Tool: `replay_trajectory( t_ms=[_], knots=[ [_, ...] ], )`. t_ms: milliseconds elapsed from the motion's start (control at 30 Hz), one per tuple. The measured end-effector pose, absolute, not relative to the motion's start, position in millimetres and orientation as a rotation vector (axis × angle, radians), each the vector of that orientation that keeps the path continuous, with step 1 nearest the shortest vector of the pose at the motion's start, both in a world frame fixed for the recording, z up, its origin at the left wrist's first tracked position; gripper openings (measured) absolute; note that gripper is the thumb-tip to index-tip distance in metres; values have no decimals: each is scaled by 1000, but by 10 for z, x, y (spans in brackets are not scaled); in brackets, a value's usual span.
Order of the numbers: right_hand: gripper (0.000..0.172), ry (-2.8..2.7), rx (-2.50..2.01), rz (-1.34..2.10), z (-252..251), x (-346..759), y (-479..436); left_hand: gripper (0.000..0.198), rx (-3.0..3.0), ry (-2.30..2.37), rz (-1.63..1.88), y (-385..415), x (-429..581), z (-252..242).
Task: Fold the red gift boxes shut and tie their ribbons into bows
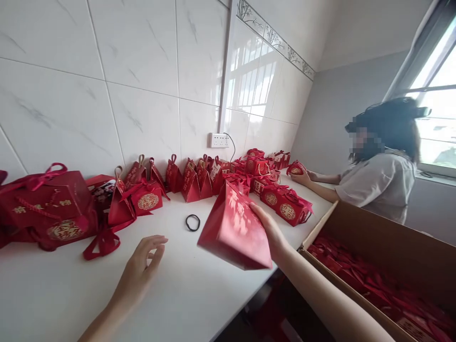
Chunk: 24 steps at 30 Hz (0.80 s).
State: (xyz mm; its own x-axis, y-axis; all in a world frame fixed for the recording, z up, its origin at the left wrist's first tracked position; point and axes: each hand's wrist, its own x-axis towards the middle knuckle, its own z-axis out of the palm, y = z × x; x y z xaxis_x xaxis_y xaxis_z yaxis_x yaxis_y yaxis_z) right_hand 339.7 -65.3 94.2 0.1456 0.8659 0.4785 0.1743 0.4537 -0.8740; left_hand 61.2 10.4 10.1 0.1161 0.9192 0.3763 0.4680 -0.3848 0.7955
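Note:
My right hand (271, 231) grips a flat, unfolded red gift box (233, 230) with pale gold lettering, held tilted above the white table (185, 294). My left hand (142, 266) hovers over the table to its left, empty, with fingers loosely apart. A black hair tie (193, 222) lies on the table between my hands and the row of boxes.
Several folded red gift boxes with ribbon handles (142, 197) line the tiled wall, with larger red bags (46, 209) at far left. An open cardboard carton (377, 242) of flat red boxes sits at right. A co-worker (377, 175) at the far end holds a red box (295, 168).

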Motion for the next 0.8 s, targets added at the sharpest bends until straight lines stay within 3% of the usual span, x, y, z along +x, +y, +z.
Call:
replay_trajectory(
  t_ms=[233,533,667,800],
  knots=[
    [24,-1351,-1118,328,1153,3539,-1271,39,2211,1256,1055,65,671,69],
    [24,-1311,-1143,384,1185,3590,-1727,33,2341,1239,1006,157,642,-40],
    [28,-1313,-1201,362,1179,3657,-1835,21,2325,1244,1003,174,633,-75],
    [26,-1232,-1409,41,1289,4019,-2005,15,2305,1252,1009,244,572,-183]
  ],
)
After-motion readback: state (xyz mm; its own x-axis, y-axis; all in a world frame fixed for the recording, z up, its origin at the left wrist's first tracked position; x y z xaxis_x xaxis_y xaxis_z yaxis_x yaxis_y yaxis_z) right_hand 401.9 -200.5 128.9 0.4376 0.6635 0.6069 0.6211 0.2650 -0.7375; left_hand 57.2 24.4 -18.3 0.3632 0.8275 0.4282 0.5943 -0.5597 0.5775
